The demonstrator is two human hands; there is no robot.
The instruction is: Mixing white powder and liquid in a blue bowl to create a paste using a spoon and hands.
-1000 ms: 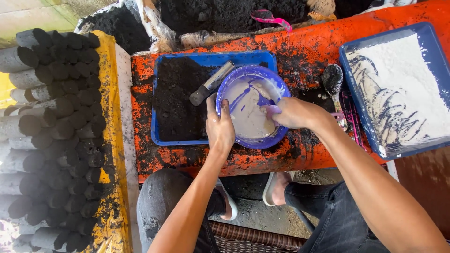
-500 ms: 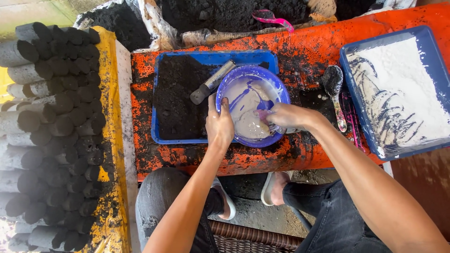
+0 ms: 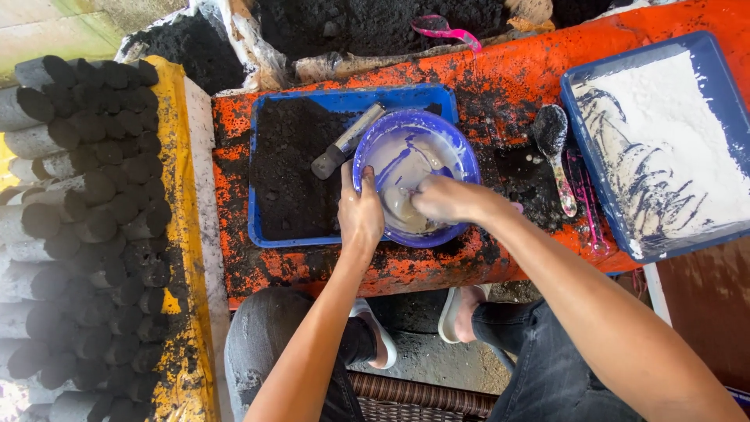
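Bright, even daylight fell on the scene, and the shadows were soft and faint. The white powder in the right tray [image 3: 687, 148] looked nearly washed out. The picture was sharp, with slight bending at the edges.

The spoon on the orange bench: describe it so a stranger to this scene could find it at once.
Start at the orange bench and go to the gap between the purple bowl and the blue tray of white powder. The spoon lies there, bowl end away from the person. Its head is caked in black powder and its handle is pale, unlike the thin pink sticks beside it.
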